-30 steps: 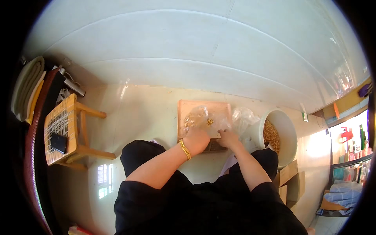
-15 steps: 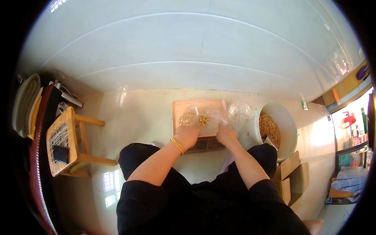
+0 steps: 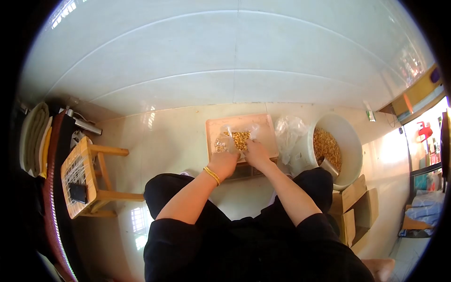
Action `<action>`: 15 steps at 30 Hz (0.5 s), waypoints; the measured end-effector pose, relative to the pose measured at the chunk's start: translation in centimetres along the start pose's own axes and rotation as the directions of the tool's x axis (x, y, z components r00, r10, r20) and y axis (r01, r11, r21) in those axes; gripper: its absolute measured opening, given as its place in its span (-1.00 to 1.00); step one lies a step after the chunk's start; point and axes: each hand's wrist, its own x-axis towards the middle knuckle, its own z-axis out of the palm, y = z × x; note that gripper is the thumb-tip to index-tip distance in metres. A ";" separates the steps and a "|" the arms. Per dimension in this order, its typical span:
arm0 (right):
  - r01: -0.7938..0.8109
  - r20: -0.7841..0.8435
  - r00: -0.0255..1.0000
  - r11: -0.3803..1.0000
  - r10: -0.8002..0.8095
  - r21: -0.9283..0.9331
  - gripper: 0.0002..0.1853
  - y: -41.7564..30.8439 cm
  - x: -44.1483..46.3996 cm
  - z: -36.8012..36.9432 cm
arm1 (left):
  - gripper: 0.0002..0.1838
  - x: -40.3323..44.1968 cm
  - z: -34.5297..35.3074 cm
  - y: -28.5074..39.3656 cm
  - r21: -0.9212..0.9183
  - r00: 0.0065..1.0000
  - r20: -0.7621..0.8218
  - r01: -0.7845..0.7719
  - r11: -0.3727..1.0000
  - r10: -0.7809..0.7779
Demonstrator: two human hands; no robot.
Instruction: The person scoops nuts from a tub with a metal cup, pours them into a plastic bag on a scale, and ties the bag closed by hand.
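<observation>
A clear plastic bag (image 3: pixel 255 128) with golden-brown kernels (image 3: pixel 241 139) inside lies over a shallow pinkish tray (image 3: pixel 264 123). My left hand (image 3: pixel 223 163), with a gold bracelet at the wrist, is closed on the bag's near left edge. On the near right edge, my right hand (image 3: pixel 258 154) is closed on the bag too, its fingertips beside the kernels. Beneath the tray, a dark scale-like base (image 3: pixel 243 171) shows in part. The exact kind of the kernels is too small to tell.
Right of the tray lies a crumpled clear plastic bag (image 3: pixel 289 130). Beside it stands a large white bucket (image 3: pixel 352 155) of similar kernels with a metal scoop (image 3: pixel 329 166). An open cardboard box (image 3: pixel 357 214) sits nearer. A wooden stool (image 3: pixel 93 188) holding a black phone-like object (image 3: pixel 78 192) is at left.
My right hand has moved left, closer to my left hand. The bag's kernels, spread in two patches before, now show as a larger pile between the hands. The view has shifted slightly.
</observation>
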 end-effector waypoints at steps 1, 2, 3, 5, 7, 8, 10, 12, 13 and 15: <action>-0.007 -0.003 1.000 1.000 0.007 0.005 -0.69 -0.1 0.0 0.2 | -0.51 0.3 0.3 0.1 -0.002 1.000 0.001 -0.007 1.000 0.007; 0.035 -0.037 0.999 0.999 -0.034 0.032 -0.68 -0.2 -0.1 0.4 | -0.51 0.5 0.8 -0.1 0.002 1.000 0.006 -0.013 1.000 0.013; 0.079 -0.072 0.995 0.995 -0.075 0.056 -0.66 -0.6 -0.4 0.1 | -0.49 0.5 1.2 -0.4 -0.047 1.000 0.022 0.003 0.999 -0.002; 0.029 -0.119 0.992 0.998 -0.036 -0.058 -0.68 -1.2 -1.1 -1.0 | -0.46 0.5 1.8 -1.2 -0.095 0.999 0.039 0.022 0.995 -0.018; -0.026 -0.169 0.986 0.986 -0.003 -0.167 -0.70 -1.6 -1.2 -2.3 | -0.36 0.1 1.3 -1.7 -0.028 0.979 0.069 0.195 0.980 -0.192; -0.138 -0.086 0.988 0.976 0.125 -0.171 -0.71 -1.3 -0.8 -2.9 | -0.36 0.0 1.0 -2.1 -0.025 0.979 0.074 0.194 0.981 -0.192; -0.248 -0.005 0.968 0.952 0.252 -0.180 -0.71 -0.1 -0.7 -3.2 | -0.27 -0.1 0.4 -3.0 -0.005 0.956 0.127 0.266 0.964 -0.263; -0.295 -0.007 0.953 0.924 0.303 -0.244 -0.71 1.7 -0.8 -2.4 | -0.27 -0.3 0.0 -3.4 -0.006 0.949 0.134 0.289 0.957 -0.286; -0.300 -0.011 0.952 0.922 0.307 -0.244 -0.71 2.3 -0.7 -2.0 | -0.27 -0.3 0.0 -3.6 -0.013 0.941 0.140 0.314 0.949 -0.309; -0.315 0.054 0.935 0.891 0.350 -0.328 -0.70 3.2 -0.8 -1.7 | -0.29 -0.3 0.2 -3.8 -0.051 0.952 0.123 0.287 0.956 -0.280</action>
